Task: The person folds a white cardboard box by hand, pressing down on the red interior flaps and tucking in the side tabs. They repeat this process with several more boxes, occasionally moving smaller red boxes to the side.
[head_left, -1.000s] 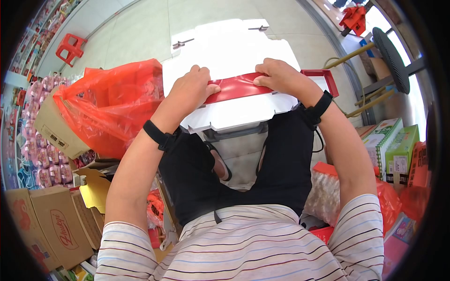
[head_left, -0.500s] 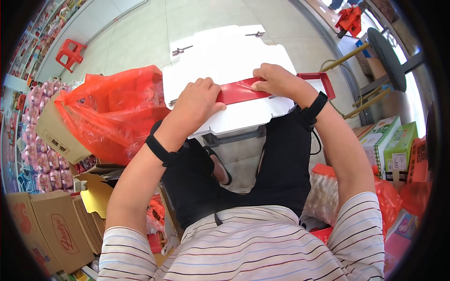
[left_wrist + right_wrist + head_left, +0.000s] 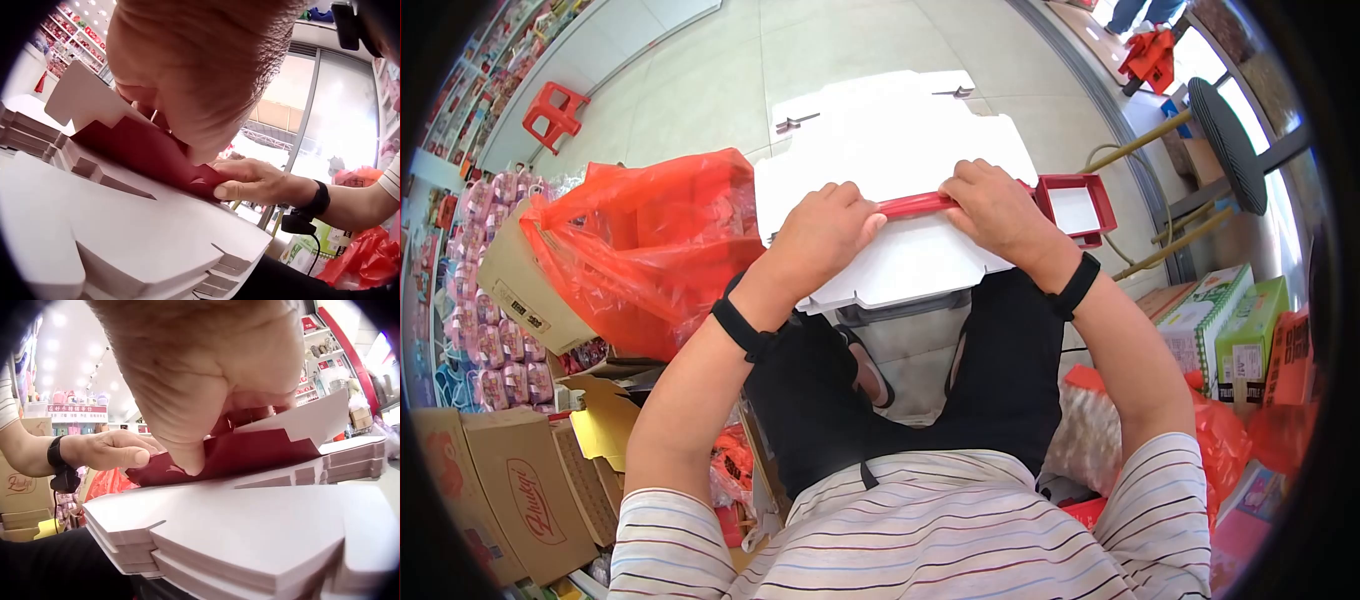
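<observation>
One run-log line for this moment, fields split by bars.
left hand: pinches red card | right hand: pinches same card | card: tilted up on white sheet stack | red tray: right of stack

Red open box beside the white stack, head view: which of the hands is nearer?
Right. The right hand is just left of the red open box, at the near end of the red panel; the left hand is farther left.

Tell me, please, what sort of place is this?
Probably a shop: stocked shelves, many similar pink packages arranged in rows, and a printed carton suggest goods kept for sale.
</observation>
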Demonstrator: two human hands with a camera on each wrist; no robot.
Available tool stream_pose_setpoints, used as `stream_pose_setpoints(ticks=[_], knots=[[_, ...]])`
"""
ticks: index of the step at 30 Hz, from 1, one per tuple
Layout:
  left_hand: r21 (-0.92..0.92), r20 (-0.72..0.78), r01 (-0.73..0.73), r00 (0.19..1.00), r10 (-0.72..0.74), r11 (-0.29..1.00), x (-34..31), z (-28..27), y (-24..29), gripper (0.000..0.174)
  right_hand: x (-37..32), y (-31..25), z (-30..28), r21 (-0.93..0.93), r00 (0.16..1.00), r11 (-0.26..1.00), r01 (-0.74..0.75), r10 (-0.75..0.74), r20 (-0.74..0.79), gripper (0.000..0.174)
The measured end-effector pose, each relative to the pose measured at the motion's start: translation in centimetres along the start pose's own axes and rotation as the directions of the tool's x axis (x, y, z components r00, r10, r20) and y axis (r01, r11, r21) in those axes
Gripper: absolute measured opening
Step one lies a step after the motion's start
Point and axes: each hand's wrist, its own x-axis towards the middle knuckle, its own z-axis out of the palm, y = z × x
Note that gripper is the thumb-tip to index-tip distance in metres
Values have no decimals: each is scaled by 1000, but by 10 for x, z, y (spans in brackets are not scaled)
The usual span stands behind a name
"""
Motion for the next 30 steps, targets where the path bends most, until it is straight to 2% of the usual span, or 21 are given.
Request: stream_pose_setpoints(ticks=[4, 6, 9, 12, 15, 18, 21, 22, 24, 27, 30], knots=[[-37, 132, 153, 980, -146, 988, 19, -9, -11, 32, 19, 13, -2, 14, 984, 994, -113, 109, 140, 18], [0, 213, 282, 938, -275, 959, 31, -16, -8, 36, 31, 14, -4, -6, 957, 980, -197, 194, 215, 17], [127, 298, 318, 891, -342, 939, 46, -21, -12, 35, 45, 15, -6, 18, 911, 955, -298, 278, 304, 21], [101, 89, 184, 977, -193, 978, 38, 4, -25, 30, 42, 17, -7, -25, 938, 966, -256, 254, 238, 29], [65, -16, 247, 969, -247, 967, 36, 11, -20, 27, 36, 20, 0, -104, 964, 973, -208, 222, 147, 36], [35, -15, 262, 965, -262, 964, 37, 10, -11, 29, 29, 20, 15, -174, 991, 976, -131, 131, -12, 36], [100, 48, 218, 974, -223, 971, 36, 12, -8, 31, 26, 13, 23, -317, 968, 948, 10, -88, -233, 33], [133, 9, 142, 989, -145, 981, 32, 17, -12, 33, 19, 5, 28, -162, 983, 987, 2, -32, -181, 37], [201, -59, -9, 998, 21, 980, 24, 28, -21, 37, 3, -15, 44, -89, 992, 996, 31, -42, -121, 42], [114, -66, -32, 997, 39, 993, 8, 34, 0, 41, -10, -44, 43, -47, 992, 999, 17, -23, -122, 48], [130, -30, 16, 999, -12, 991, -8, 24, 9, 48, -13, -42, 43, -20, 992, 999, -27, 24, -123, 49]])
